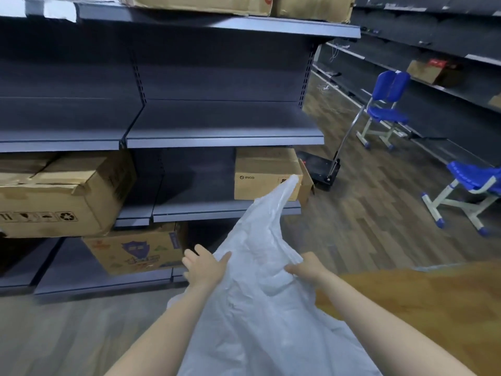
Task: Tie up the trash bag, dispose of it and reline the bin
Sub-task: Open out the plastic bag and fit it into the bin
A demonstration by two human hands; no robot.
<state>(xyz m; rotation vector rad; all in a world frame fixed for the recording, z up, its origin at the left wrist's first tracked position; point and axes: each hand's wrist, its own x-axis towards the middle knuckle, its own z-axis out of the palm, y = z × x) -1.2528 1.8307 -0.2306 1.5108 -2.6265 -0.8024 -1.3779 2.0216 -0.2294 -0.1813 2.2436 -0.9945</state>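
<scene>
Both hands on the thin white plastic bag point(260, 308), held out in front of the person, its tip pointing up towards one o'clock. The left hand point(206, 267) has fingers spread, thumb flat on the film; the right hand point(309, 270) is curled, bunching a fold. Grey metal shelving point(222, 137) with cardboard boxes point(267, 175) at eleven, blue plastic chairs point(387, 104) at two

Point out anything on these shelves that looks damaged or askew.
The large brown cardboard box at the left looks crushed: its top is crumpled and sunken, and it sits tilted, jutting past the front of the grey metal shelf above the printed cardboard box below. The white plastic bag shows no tear.
</scene>
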